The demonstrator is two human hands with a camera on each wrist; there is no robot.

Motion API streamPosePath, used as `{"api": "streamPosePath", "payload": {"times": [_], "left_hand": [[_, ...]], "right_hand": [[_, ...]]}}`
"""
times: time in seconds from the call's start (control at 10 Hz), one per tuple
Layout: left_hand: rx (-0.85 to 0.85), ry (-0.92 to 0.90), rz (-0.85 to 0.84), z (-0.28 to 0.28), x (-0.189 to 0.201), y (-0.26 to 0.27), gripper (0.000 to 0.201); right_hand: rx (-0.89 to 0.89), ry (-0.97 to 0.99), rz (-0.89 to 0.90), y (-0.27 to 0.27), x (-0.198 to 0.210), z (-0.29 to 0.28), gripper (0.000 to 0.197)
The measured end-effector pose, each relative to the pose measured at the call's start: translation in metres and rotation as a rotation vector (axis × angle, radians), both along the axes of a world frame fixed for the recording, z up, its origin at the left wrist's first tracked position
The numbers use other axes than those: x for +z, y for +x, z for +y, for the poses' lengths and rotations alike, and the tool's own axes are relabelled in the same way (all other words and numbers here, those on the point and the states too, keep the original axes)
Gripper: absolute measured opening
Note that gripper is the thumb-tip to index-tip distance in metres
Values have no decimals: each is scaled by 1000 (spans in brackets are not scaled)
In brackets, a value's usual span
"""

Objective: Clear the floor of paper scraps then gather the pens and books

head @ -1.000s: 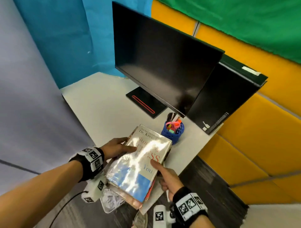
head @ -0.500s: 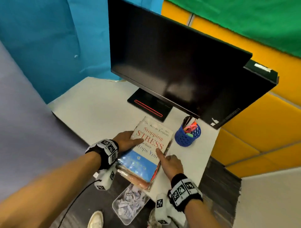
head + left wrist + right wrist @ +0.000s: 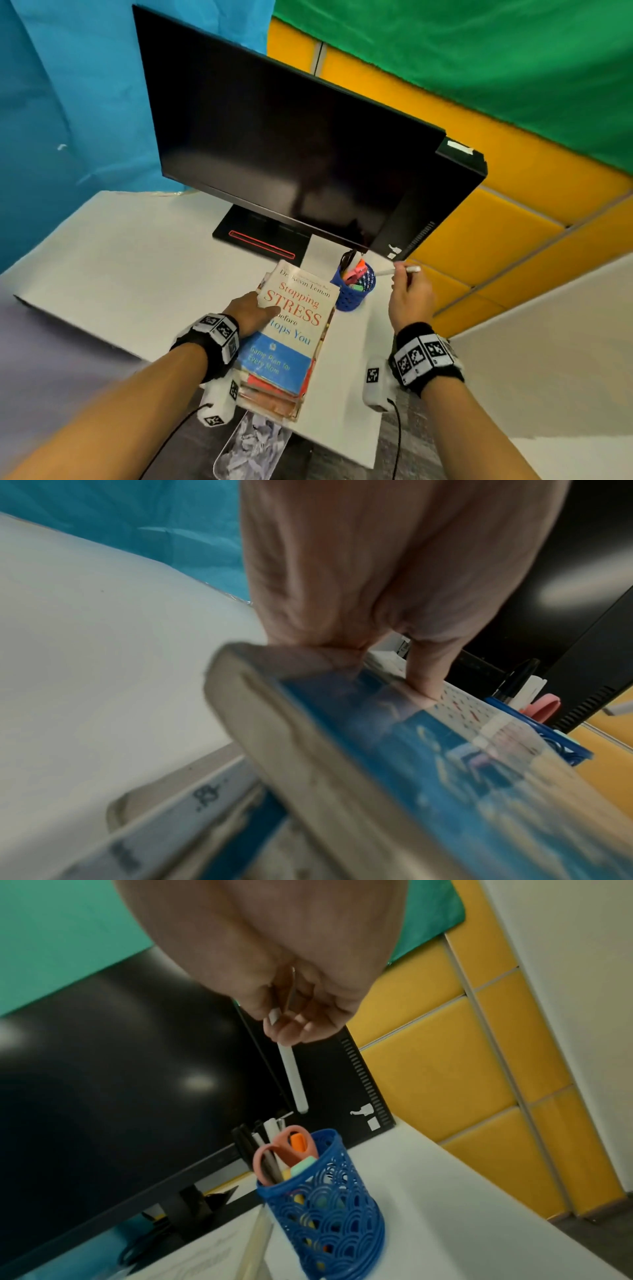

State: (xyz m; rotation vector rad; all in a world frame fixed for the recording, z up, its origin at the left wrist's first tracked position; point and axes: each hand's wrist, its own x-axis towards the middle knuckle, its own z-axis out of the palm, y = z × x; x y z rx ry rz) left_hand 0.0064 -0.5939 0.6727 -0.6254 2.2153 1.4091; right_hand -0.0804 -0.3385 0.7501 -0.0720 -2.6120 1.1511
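A stack of books [image 3: 291,329] lies at the front edge of the white desk [image 3: 120,274], with a "Stopping Stress" title on top. My left hand [image 3: 263,308] grips the stack's left edge, thumb on the cover [image 3: 424,680]. To the right stands a blue mesh pen holder [image 3: 356,287] with scissors and pens. My right hand [image 3: 402,274] pinches a white pen [image 3: 397,270] just right of and above the holder. In the right wrist view the pen [image 3: 293,1077] hangs from the fingers [image 3: 291,1031] over the holder [image 3: 322,1199].
A large black monitor [image 3: 291,154] on its base [image 3: 260,240] stands close behind the books and holder. A black computer case [image 3: 445,212] sits behind it. On the floor under the desk edge is a clear tub of paper scraps [image 3: 250,445].
My right hand has left the book stack and now holds a white pen up beside the holder. The stack has slid further onto the desk under my left hand.
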Motion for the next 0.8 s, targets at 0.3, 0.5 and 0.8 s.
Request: {"api": "streamPosePath", "payload": {"times": [0.3, 0.5, 0.8], "left_hand": [[34, -32, 10, 4, 3, 5, 40], [71, -123, 56, 4, -3, 16, 48], [141, -382, 87, 6, -4, 10, 75]], "right_hand": [[63, 104, -330, -9, -24, -8, 48], [109, -113, -358, 35, -23, 19, 21], [109, -328, -342, 138, 99, 88, 20]]}}
